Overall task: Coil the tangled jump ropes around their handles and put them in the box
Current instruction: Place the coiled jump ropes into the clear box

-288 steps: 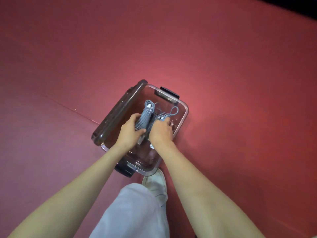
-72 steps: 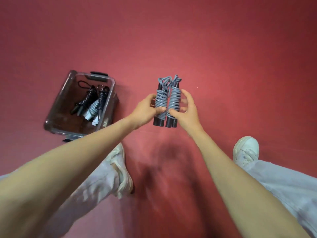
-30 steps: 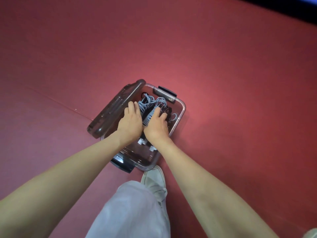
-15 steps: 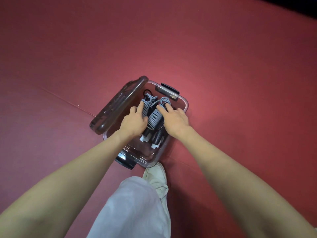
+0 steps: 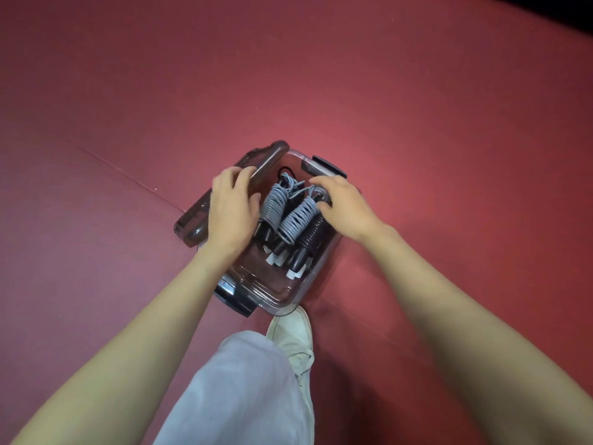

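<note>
A clear plastic box point(image 5: 282, 301) stands open on the red floor, its smoky lid point(image 5: 205, 216) hanging off the left side. Inside lie grey-roped coiled jump ropes point(image 5: 293, 223) on black handles and a black-roped one point(image 5: 313, 234) beside them. My left hand point(image 5: 231, 210) rests over the lid's edge, fingers reaching onto the lid. My right hand point(image 5: 345, 207) hovers over the box's right rim, fingers loosely bent above the rope ends; it holds nothing that I can see.
A black latch point(image 5: 329, 167) sits on the box's far end and another latch point(image 5: 234, 300) on the near end. My white shoe point(image 5: 293, 337) and pale trouser leg point(image 5: 244, 393) stand just in front of the box. A floor seam point(image 5: 128, 178) runs left.
Both hands have left the coiled ropes in the box. The left hand shifted left onto the lid, the right hand drew right and up over the rim.
</note>
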Available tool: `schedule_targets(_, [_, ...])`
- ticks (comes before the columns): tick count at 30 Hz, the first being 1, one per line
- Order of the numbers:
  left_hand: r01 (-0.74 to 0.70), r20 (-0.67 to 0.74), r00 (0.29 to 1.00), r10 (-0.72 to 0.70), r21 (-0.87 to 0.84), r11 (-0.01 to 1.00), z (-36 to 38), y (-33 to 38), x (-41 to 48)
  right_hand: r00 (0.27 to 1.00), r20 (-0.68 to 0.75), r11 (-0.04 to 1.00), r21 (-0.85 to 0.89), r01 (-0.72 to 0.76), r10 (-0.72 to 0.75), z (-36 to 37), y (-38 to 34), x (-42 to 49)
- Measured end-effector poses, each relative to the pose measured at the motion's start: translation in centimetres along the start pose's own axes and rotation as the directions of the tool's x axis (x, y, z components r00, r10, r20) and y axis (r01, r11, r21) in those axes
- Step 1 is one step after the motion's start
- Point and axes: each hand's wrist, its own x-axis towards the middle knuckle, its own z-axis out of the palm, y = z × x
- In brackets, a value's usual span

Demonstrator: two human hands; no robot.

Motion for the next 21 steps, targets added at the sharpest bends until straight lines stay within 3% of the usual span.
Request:
schedule_targets(3, [0.210,0.054,0.976,-0.213,0.053,0.976,-0.8,-1.2,0.5,0.998,-0.050,0.999,0.022,0.043,-0.042,-0.5,-1.7,1.4])
schedule_targets(6, [0.309,0.109,0.944,-0.313,0.052,0.950,-1.0,-1.5,0.4,0.997,-0.019,0.997,-0.018,0.074,-0.074,0.0,-3.2,2.4])
schedule_targets(10, [0.307,0.021,0.952,-0.306,-0.124,0.944,-1.8,-1.0,-0.2,0.997,-0.041,0.998,0.005,0.066,-0.066,0.6,-3.7,2.7])
schedule_targets(15, [0.194,0.002,0.980,-0.198,-0.189,0.963,-2.6,1.7,-2.9,0.959,-0.276,0.972,0.236,0.003,0.064,-0.7,-3.8,1.8])
schedule_targets(21, [0.084,0.062,0.995,-0.074,-0.190,0.978,-0.4,4.9,-6.2,0.960,-0.183,0.942,0.299,-0.150,0.211,-2.1,-1.5,0.0])
